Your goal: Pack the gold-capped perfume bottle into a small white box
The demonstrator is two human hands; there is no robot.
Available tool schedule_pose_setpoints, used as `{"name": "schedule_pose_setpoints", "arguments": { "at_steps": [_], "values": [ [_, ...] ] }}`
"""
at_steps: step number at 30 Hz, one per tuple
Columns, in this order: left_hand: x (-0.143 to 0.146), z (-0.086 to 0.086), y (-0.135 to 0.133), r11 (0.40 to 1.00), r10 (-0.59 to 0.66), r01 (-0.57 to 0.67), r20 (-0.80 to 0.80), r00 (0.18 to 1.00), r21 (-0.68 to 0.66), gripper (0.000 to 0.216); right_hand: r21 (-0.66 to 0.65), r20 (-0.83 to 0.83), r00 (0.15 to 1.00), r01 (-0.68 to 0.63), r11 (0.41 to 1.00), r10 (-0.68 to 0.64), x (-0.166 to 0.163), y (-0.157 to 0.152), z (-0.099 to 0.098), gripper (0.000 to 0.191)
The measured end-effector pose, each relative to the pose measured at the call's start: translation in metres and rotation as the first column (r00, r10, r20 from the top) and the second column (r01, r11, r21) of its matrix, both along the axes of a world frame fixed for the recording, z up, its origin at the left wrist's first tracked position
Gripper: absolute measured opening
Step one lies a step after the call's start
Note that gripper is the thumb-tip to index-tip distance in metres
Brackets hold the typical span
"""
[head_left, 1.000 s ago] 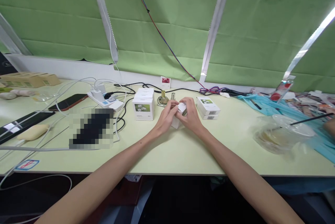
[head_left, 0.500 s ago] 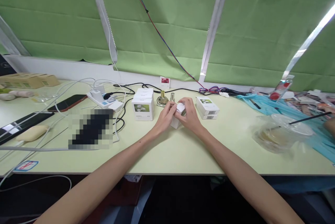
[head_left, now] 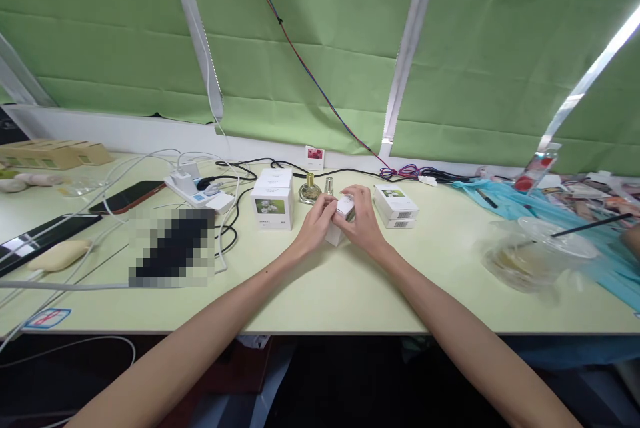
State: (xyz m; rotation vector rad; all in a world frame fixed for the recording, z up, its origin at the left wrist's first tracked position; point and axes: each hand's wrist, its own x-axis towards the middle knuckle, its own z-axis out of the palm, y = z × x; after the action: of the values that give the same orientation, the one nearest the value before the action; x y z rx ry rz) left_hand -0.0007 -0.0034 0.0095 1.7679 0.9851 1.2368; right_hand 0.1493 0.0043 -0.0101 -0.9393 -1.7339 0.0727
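Observation:
Between my two hands, at the middle of the table, a small white box (head_left: pixel 335 235) stands with its top toward me partly covered by fingers. My left hand (head_left: pixel 317 221) grips it from the left, and my right hand (head_left: pixel 364 220) curls round its right side and top edge. Just behind the hands are a round glass perfume bottle (head_left: pixel 310 192) with a gold cap and a slim bottle (head_left: pixel 329 185) with a silvery cap. Left of them sits a group of white boxes (head_left: pixel 273 205) with a flower picture. On the right, two flat white boxes (head_left: pixel 396 207) are stacked.
A power strip (head_left: pixel 200 193), cables and phones (head_left: pixel 127 197) lie on the left. At the right are a plastic-wrapped cup (head_left: pixel 537 258) with a black straw and a blue cloth (head_left: pixel 490 198). A small picture card (head_left: pixel 315 158) leans on the back wall.
Almost nothing differs. Both hands keep their hold on the box, with only a slight shift of the right hand's fingers at its top.

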Motion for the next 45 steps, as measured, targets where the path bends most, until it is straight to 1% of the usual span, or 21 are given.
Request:
{"name": "schedule_pose_setpoints", "arguments": {
  "at_steps": [5, 10, 22, 31, 37, 45],
  "values": [
    [-0.0005, -0.002, 0.0014, 1.0, -0.01, 0.011, 0.017, 1.0, -0.029, 0.03, -0.013, 0.0, 1.0, 0.024, 1.0, -0.024, -0.0002, -0.0007, 0.0, 0.039],
    [-0.0014, -0.0039, 0.0029, 1.0, -0.009, 0.009, 0.008, 1.0, -0.018, 0.03, -0.011, -0.006, 1.0, 0.02, 1.0, -0.02, -0.0003, 0.001, -0.0013, 0.039],
    [-0.0014, -0.001, 0.0001, 1.0, 0.007, -0.008, -0.012, 1.0, -0.026, 0.027, -0.039, -0.003, 1.0, 0.018, 0.999, -0.018, -0.0009, 0.0, -0.0008, 0.039],
    [-0.0011, 0.0003, 0.0011, 0.998, 0.048, -0.049, -0.029, 0.998, -0.037, 0.024, -0.056, 0.009, 1.0, 0.007, 0.998, -0.006, -0.0012, -0.0001, -0.0008, 0.039],
    [-0.001, 0.0004, 0.0029, 0.996, 0.081, -0.083, -0.063, 0.995, -0.034, 0.021, -0.091, 0.033, 0.999, -0.015, 0.996, 0.018, -0.0001, -0.0011, 0.0005, 0.035],
    [-0.001, 0.0019, 0.0035, 0.994, 0.101, -0.104, -0.097, 0.99, -0.021, 0.021, -0.083, 0.022, 1.0, -0.012, 0.996, 0.014, -0.0008, 0.0032, -0.0032, 0.038]
  ]
}}
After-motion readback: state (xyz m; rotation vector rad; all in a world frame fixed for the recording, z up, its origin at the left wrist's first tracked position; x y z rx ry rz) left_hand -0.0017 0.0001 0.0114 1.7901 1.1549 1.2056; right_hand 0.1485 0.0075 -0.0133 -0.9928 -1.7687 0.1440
